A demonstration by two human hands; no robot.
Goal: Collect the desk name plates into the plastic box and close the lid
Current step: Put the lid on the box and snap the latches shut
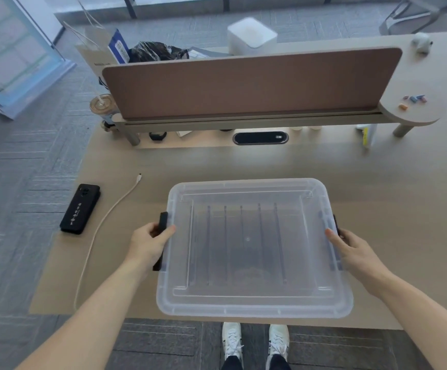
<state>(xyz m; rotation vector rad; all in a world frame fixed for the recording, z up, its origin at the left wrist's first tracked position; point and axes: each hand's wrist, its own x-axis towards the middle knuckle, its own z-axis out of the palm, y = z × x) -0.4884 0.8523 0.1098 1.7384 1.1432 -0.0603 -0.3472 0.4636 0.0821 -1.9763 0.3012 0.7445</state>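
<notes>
**A:** Here we are above the desk (377,182); the plastic box (163,297) sits flat on it, close to the near edge, with the lid (251,263) lying on top.

**B:** Both hands are on it; the left hand (147,244) is at the left side, fingers curled round the left latch (163,220), a black clip, thumb laid on the lid's edge.

**A:** Same on the other side; the right hand (353,249) has its thumb on the lid's rim and its fingers wrapped round the right latch (336,225), most of which is hidden behind them.

**B:** And the contents?

**A:** The lid is cloudy; a row of dark lines (225,244) shows through it, running front to back; whether they are plates or moulded ribs I cannot tell.

**B:** Round the box, then; a black phone (79,208) lies well to the left, near the desk's left edge; a white cable (105,222) snakes between phone and box, its plug end free.

**A:** At the back, a raised shelf (243,120) carries a brown divider panel (251,81); a lidded cup (101,104) with a straw stands at the shelf's left end; small coloured bits (413,100) lie on its round right end.

**B:** And down below the desk edge, a pair of white shoes (231,340) on grey carpet.
</notes>
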